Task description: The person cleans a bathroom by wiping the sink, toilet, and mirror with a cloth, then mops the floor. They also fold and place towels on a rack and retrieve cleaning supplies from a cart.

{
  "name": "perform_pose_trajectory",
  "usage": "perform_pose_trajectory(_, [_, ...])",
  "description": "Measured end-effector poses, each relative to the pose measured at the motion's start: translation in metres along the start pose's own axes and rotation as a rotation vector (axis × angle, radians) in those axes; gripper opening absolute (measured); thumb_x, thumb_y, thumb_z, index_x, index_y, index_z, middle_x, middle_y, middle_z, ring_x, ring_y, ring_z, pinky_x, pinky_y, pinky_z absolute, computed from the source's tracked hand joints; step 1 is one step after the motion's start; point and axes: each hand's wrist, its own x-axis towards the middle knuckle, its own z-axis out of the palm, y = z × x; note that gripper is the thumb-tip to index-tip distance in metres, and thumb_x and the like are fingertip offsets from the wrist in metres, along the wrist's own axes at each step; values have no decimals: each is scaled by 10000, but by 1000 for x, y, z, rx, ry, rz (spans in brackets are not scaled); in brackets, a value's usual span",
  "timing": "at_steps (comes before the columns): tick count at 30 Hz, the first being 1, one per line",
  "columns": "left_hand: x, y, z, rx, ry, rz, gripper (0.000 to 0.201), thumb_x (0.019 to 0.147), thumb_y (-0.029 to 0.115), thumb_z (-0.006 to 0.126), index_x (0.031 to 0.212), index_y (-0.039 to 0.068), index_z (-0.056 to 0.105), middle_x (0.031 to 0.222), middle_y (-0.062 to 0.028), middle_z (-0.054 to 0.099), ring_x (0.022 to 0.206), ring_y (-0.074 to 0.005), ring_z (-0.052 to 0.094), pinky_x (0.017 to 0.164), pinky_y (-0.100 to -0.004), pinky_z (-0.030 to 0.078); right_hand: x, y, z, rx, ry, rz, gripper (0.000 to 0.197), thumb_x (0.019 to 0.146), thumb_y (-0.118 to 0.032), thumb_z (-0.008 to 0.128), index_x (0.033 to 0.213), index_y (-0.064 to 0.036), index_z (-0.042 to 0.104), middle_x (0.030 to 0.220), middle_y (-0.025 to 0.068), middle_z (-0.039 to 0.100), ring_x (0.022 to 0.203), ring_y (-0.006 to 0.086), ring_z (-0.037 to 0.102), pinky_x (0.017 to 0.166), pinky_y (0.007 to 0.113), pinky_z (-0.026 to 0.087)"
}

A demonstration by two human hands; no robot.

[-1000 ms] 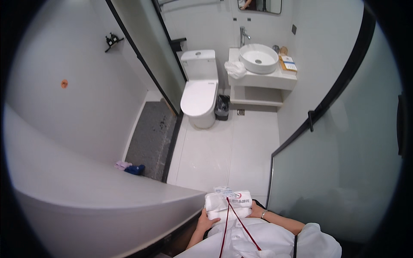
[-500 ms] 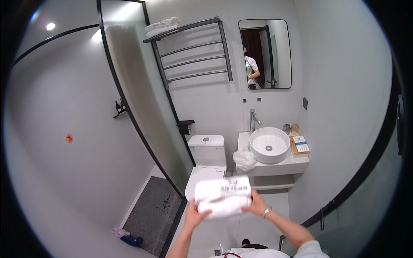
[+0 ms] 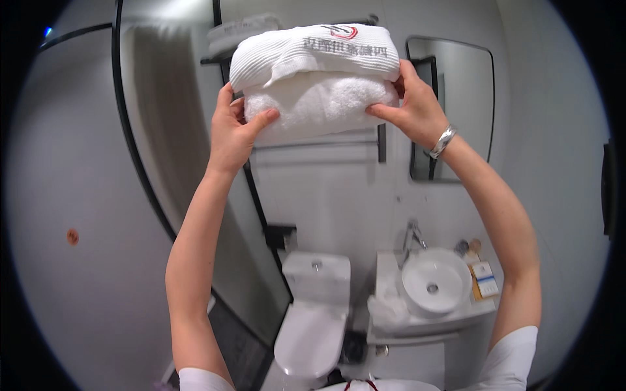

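A folded white towel bundle (image 3: 319, 98) is held up high between my two hands, its ribbed upper layer bearing a red and grey emblem. My left hand (image 3: 236, 124) grips its left end, thumb on the near face. At the right end, my right hand (image 3: 417, 107) clasps it the same way, a silver bracelet on the wrist. The bundle is in front of the dark metal wall rack (image 3: 381, 143) and hides most of it. Beside it at the left, another folded white towel (image 3: 242, 32) lies on the rack's top shelf.
Below stands a white toilet (image 3: 316, 287) with its lid down. Right of it, a counter carries a round white basin (image 3: 435, 283), a chrome faucet (image 3: 412, 238), a crumpled white bundle (image 3: 389, 311) and a small boxed set (image 3: 484, 280). A framed mirror (image 3: 469, 104) hangs right; a black-framed glass panel (image 3: 163, 117) stands left.
Both hands have raised the towel bundle from above the toilet up to the wall rack, arms now stretched out. The view has shifted too.
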Motion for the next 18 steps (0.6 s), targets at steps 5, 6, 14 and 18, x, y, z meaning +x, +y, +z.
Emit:
perform_pose_trajectory(5, [144,-81,-21,42,50,158,677,748,136,746,1280,-18,357,1012,-158,641,888,-181,622,776,-291,495,142,42,28,-298,136,-110,594,718,-166,771,1170,5,427,1037,146,612,942,218,616,866,312,487])
perform_pose_trajectory(6, [171,-93,-24,62,62,164,691,742,149,753,1282,-18,356,1009,-163,643,893,-189,625,777,-296,497,165,51,31,-322,173,-112,587,718,-177,772,1162,3,433,1032,142,613,939,216,616,860,310,487])
perform_pose_trajectory(14, [350,-172,-17,290,162,261,862,660,237,812,1307,-59,325,1096,-235,606,984,-297,614,848,-361,488,310,129,47,-353,180,-209,551,711,-199,765,1146,-8,486,1032,133,627,935,198,614,875,308,461])
perform_pose_trajectory(18, [375,-223,4,624,148,232,850,656,325,804,1286,-60,381,1163,-253,566,1067,-362,565,923,-389,446,345,177,69,-492,24,-17,446,677,-252,750,998,17,597,963,160,648,933,237,611,859,268,442])
